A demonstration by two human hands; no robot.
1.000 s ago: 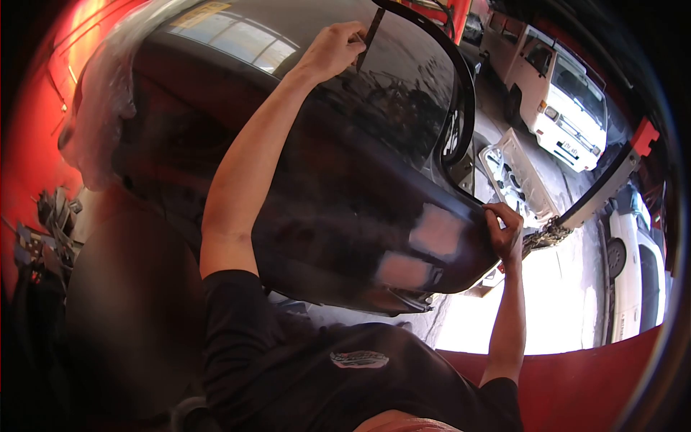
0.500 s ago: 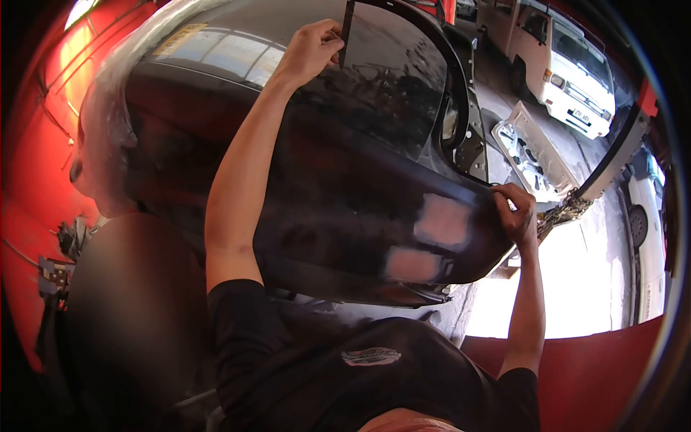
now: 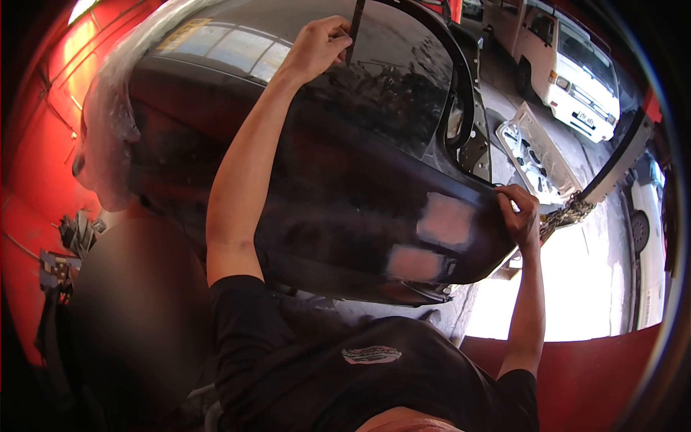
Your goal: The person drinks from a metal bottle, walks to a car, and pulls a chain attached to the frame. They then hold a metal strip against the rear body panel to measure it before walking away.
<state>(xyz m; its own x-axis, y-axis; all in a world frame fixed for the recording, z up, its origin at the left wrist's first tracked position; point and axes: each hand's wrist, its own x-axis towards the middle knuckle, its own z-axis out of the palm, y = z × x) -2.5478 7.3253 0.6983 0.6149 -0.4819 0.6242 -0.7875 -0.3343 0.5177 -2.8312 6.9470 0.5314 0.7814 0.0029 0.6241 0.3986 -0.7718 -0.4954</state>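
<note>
A dark car door with two pinkish sanded patches spans the view before me. My left hand is closed at the top, thumb and fingers pinching a narrow black strip that stands upright against the window glass. My right hand is at the door's right end, just below the window's corner, with its fingers curled over the edge. A small gap shows between thumb and forefinger there. The strip's upper end runs out of view.
Clear plastic sheeting covers the car's left part, beside a red wall. A loose door panel lies on the floor at right, near a chain on a metal post. White vehicles stand beyond.
The black strip has shifted slightly right and leans a little more, my left hand moving with it. My right hand keeps its hold on the door edge. The whole view has shifted slightly.
</note>
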